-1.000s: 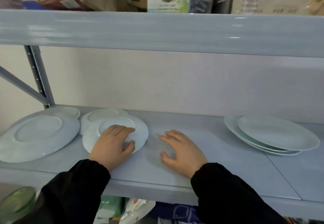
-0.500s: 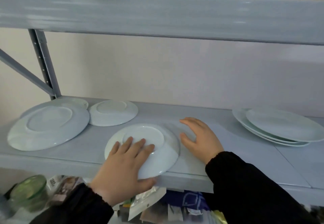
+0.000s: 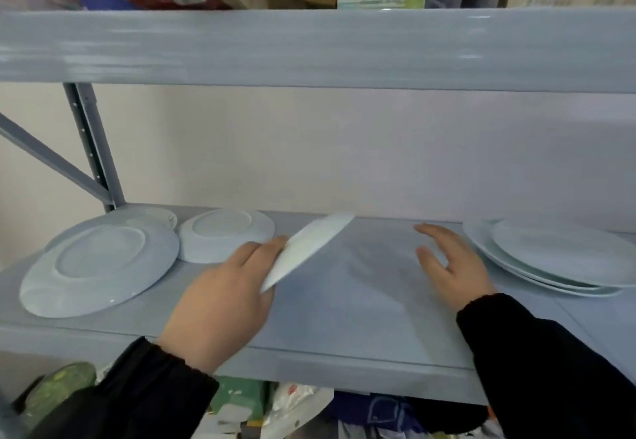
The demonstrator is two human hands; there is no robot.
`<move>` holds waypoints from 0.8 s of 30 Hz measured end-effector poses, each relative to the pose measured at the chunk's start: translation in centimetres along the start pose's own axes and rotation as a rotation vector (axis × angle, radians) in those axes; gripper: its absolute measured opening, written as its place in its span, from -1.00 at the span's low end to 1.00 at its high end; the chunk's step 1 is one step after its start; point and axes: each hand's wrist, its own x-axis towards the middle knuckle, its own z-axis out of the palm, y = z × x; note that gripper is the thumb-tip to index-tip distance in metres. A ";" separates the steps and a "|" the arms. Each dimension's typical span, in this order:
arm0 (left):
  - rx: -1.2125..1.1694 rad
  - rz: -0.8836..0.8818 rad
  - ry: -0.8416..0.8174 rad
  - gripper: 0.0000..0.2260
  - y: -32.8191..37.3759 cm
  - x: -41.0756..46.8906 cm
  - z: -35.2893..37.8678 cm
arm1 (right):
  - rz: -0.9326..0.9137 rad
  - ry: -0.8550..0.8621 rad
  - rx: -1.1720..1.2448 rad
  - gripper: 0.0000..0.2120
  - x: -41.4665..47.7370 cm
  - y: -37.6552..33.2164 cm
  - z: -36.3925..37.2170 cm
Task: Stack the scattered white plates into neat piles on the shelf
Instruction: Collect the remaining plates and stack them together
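Note:
My left hand point(image 3: 223, 297) grips a small white plate point(image 3: 309, 249) by its near edge and holds it tilted on edge above the middle of the grey shelf point(image 3: 344, 318). My right hand point(image 3: 451, 266) hovers open to the right of it, fingers spread, holding nothing. A large upturned plate point(image 3: 99, 263) lies at the left, partly over another plate behind it. Beside it lies a small upturned plate point(image 3: 223, 235). A pile of upright plates point(image 3: 557, 259) rests at the right.
The upper shelf beam point(image 3: 309, 46) hangs low overhead, with boxes and bags on it. A grey upright post with a diagonal brace point(image 3: 93, 149) stands at the back left. Bags and a green jar point(image 3: 58, 387) sit below the shelf.
My left hand slid the small plate toward the front edge, then lifted it and tipped it on edge. My right hand rose off the shelf and moved right.

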 end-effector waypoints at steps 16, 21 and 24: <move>-0.537 -0.511 -0.170 -0.39 1.2 8.8 12.0 | 0.081 -0.127 0.069 -0.61 0.1 1.0 -0.1; -0.405 -0.354 -0.318 -0.48 1.2 8.3 13.0 | 0.063 -0.279 -0.001 -0.52 0.5 1.6 0.8; -0.450 -0.336 -0.306 -0.51 1.0 8.2 12.8 | 0.059 -0.291 -0.008 -0.55 0.5 1.6 0.9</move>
